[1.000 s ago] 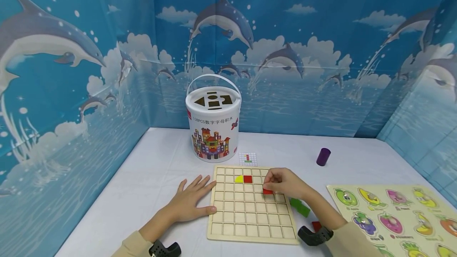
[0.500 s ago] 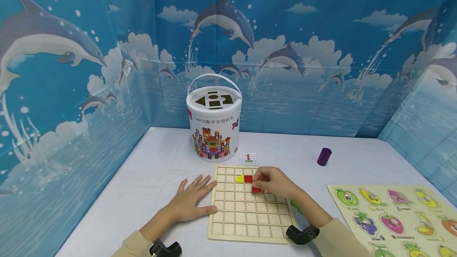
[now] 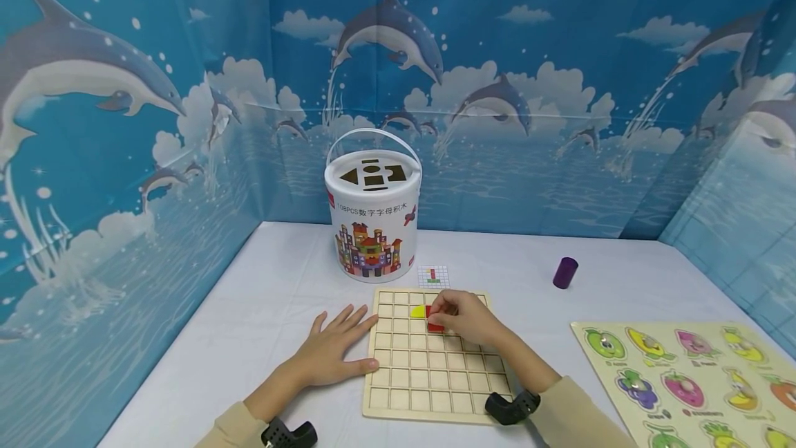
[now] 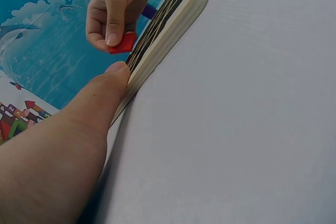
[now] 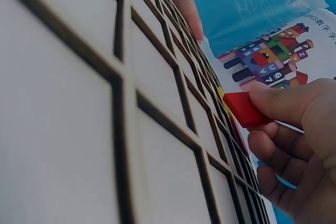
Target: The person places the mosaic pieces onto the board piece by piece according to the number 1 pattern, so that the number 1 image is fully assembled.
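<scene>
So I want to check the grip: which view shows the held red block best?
Right wrist: the red block fills the view, pinched by the right hand. Left wrist shows it small; head shows it mostly hidden by fingers.

A small red square block [image 3: 436, 327], tilted and pinched at its edge, hangs just above the wooden grid board [image 3: 429, 393].

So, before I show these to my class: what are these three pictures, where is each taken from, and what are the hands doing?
A person with bare hands wears three cameras. The wide picture looks down from the head; the two close ones come from the wrists. On the white table lie a wooden grid board, a toy bucket, a purple cylinder and a fruit puzzle. The left hand rests flat against the board's edge. The right hand pinches a red block over the board, beside a yellow piece.
</scene>
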Demonstrator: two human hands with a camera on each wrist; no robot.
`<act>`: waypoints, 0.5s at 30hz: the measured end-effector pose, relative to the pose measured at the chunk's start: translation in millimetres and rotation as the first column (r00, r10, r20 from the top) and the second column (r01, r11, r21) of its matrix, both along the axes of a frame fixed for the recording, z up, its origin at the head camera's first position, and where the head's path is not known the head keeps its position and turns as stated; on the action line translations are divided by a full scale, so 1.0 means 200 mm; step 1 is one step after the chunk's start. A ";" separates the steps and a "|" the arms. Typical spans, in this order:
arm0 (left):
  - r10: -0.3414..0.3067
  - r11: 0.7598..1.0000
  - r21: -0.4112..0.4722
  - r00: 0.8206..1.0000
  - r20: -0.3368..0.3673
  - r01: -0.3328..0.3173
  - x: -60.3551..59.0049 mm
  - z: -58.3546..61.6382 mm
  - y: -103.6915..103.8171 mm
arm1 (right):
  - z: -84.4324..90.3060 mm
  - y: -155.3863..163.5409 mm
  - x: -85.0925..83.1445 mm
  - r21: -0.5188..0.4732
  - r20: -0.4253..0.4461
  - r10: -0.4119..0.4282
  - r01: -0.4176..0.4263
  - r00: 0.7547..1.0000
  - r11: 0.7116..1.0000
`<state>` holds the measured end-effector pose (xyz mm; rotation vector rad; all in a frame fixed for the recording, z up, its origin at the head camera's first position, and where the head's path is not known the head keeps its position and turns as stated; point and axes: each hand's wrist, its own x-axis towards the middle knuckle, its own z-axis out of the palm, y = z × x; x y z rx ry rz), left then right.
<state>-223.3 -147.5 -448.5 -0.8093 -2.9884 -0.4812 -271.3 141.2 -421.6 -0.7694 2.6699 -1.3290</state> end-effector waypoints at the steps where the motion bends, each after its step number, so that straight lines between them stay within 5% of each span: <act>1: -0.002 1.000 0.002 1.000 -0.002 0.002 0.00 0.00 0.00 | 0.00 0.00 0.00 0.001 -0.002 -0.004 0.004 1.000 1.000; 15: 0.001 1.000 0.003 1.000 0.004 -0.001 0.00 0.00 0.00 | -0.04 -0.02 0.01 0.025 -0.039 -0.043 0.044 0.998 0.999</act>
